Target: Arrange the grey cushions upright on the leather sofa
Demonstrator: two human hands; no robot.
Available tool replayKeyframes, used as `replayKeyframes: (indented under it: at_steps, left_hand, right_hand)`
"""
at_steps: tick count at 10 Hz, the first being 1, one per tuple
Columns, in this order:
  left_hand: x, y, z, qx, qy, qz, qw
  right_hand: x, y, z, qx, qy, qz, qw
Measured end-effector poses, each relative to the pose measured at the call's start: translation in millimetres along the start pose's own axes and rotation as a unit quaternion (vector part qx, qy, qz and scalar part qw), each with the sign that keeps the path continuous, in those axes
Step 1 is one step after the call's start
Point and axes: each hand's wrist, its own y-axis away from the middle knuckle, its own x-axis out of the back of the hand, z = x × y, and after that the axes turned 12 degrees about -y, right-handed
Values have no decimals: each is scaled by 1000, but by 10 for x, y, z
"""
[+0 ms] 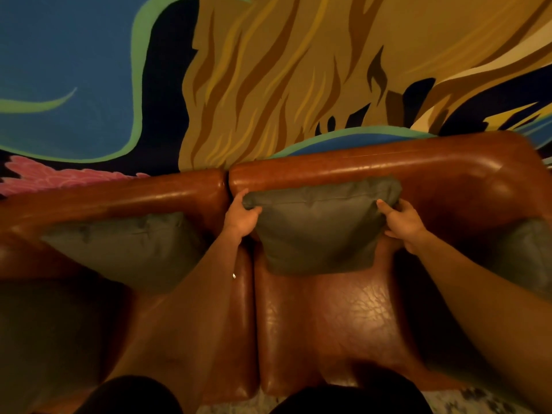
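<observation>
- Nearest, your two bare forearms reached out over the seat of the brown leather sofa point(328, 318), one on each side of the seam between its two seat pads.
- Your left hand point(240, 218) gripped the upper left corner of the middle grey cushion point(319, 231), fingers curled behind the corner and thumb pressed on its front face.
- Your right hand point(403, 221) held the upper right corner of the same cushion, fingers closed around the edge with the thumb lying along the top.
- That cushion stood upright on the right seat pad, its back against the backrest and its top edge just below the backrest's roll.
- A second grey cushion point(125, 249) leaned against the backrest on the left seat pad, untouched, just beside your left forearm.
- A third grey cushion point(525, 252) sat at the sofa's right end, partly cut off by the frame edge; its posture could not be determined.
- Farthest, a painted mural point(268, 70) in blue, green, gold and pink covered the wall behind the sofa.
</observation>
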Motion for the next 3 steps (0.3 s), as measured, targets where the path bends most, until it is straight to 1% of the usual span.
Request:
replayKeyframes:
  at_steps: [1, 2, 3]
  left_hand:
    - [24, 284, 118, -17, -6, 35, 999]
    - [4, 541, 169, -23, 30, 88, 995]
    - [-149, 765, 170, -65, 90, 87, 990]
  right_hand:
    - [11, 33, 188, 46, 18, 37, 998]
    - [-73, 368, 162, 86, 37, 86, 992]
    - [-188, 610, 198, 143, 35, 50, 988]
